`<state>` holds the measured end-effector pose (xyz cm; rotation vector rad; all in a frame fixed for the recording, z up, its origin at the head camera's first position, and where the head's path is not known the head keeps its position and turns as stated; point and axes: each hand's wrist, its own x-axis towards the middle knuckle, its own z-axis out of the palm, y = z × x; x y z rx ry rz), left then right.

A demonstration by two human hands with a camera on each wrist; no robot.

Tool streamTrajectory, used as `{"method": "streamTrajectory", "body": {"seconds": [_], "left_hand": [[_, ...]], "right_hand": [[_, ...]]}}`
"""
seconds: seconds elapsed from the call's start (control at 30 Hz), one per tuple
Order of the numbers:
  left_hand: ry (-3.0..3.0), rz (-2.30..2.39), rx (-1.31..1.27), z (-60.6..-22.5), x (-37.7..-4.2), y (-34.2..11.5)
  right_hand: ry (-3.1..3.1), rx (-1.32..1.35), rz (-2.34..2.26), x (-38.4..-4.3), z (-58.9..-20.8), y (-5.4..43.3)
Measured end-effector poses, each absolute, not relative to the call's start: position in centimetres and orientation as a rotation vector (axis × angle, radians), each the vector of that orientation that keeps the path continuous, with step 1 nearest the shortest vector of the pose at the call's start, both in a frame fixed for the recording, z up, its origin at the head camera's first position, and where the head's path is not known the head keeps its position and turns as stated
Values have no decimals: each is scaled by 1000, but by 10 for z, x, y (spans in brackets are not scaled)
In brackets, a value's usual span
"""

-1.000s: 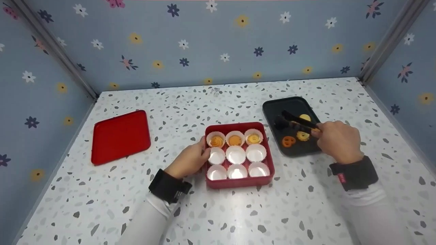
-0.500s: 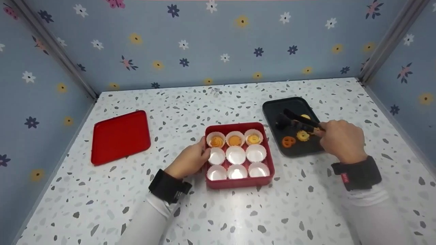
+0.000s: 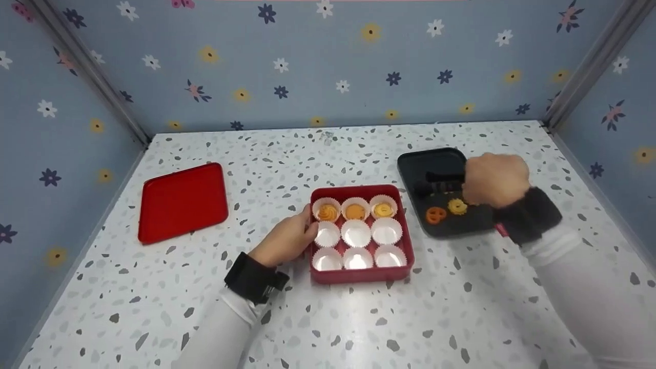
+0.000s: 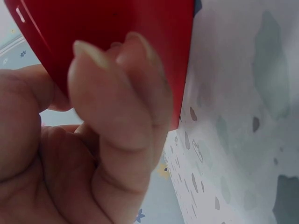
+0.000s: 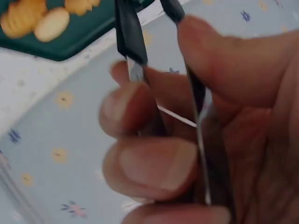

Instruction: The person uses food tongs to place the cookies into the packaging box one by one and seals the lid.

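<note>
My left hand (image 3: 287,238) grips the left wall of a red box (image 3: 361,275) lined with rows of white paper cups. The cups in the back row hold a swirled biscuit (image 3: 328,212), a round one (image 3: 354,211) and a yellow one (image 3: 383,209). In the left wrist view, curled fingers (image 4: 112,102) lie against the box's outer wall. My right hand (image 3: 497,179), blurred, holds a pair of black-tipped tongs (image 5: 133,37) with its arms apart. Their tips are over the dark tray (image 3: 428,160), near a pretzel biscuit (image 3: 435,215) and a scalloped biscuit (image 3: 457,206). Whether the tongs touch a biscuit is unclear.
A flat red tray or lid (image 3: 184,202) lies at the left on the speckled white table (image 3: 266,159). Flowered blue panels (image 3: 328,61) enclose the back and both sides. In the right wrist view, a pale oval biscuit (image 5: 51,24) lies on the dark tray.
My right hand has moved farther back over the dark tray, and the tongs now point more directly left. The hand now covers the tray's far-right part. My left hand keeps its grip.
</note>
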<state>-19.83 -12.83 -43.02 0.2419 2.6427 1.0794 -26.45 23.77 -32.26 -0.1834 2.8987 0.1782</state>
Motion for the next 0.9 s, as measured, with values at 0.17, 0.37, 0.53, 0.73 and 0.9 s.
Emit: {"method": "streamTrajectory", "body": {"seconds": [0.17,0.37,0.53,0.73,0.9], "left_hand": [[2646,1079,250,-429,-198,-130],[2635,1098,244,-428,-198,-130],[2634,1109,275,-428,-199,-128],[2638,1105,271,-429,-199,-129],[2636,1108,259,-429,-199,-130]], "right_hand": [[2816,-299,416,-291,-293,205],[2753,-406,600,-307,-277,180],[2712,-473,705,-314,-274,169],[2744,-531,742,-315,-274,168],[2785,-558,700,-316,-269,174]]}}
